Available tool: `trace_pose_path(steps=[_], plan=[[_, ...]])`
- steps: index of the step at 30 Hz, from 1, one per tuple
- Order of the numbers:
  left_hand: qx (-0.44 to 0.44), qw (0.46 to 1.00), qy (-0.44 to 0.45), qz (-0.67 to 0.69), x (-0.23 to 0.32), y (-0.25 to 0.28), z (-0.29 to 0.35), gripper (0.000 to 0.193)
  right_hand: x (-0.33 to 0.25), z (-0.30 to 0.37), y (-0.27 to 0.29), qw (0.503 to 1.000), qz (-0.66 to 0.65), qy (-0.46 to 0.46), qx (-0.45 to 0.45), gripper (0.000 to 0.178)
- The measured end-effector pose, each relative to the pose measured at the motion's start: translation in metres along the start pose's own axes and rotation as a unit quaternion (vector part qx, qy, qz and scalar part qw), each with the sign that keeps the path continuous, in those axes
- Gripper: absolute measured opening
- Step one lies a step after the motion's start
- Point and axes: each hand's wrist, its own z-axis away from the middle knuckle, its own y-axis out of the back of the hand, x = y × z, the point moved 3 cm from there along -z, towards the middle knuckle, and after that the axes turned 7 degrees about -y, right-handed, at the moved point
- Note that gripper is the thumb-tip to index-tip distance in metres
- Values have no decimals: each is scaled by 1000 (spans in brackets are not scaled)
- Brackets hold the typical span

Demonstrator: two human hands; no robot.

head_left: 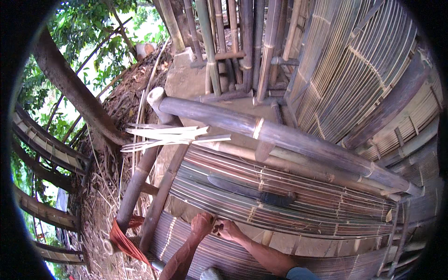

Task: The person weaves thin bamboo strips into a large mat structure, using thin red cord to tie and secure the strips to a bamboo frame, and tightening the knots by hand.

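My left hand (pixel 202 224) and my right hand (pixel 229 230) meet at the near edge of a bamboo-slat bench (pixel 298 212). Both are closed, fingers bent and fingertips almost touching. Something small and dark shows between them, but I cannot make out what it is. Beyond my hands, a machete (pixel 235 186) lies flat across the slats, its dark handle toward the right. Pale split bamboo strips (pixel 172 137) rest in a loose bundle at the bench's far left corner, near the end of a thick bamboo rail (pixel 214 112).
Red cloth (pixel 125 242) is wrapped round a bamboo post at the lower left. Upright bamboo poles (pixel 254 46) and slatted panels (pixel 354 70) stand behind the rail. A leaning tree trunk (pixel 74 88) and littered earth lie to the left. A gap separates the bench's two slatted sections.
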Motion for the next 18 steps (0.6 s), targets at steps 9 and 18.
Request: trace_pose_path(steps=[9, 18], plan=[[25, 994, 1, 108, -20, -2, 10, 36, 4, 12, 2, 987, 12, 136, 89, 15], [-68, 990, 4, 123, -8, 40, 37, 45, -52, 89, 32, 923, 33, 305, 230, 12]])
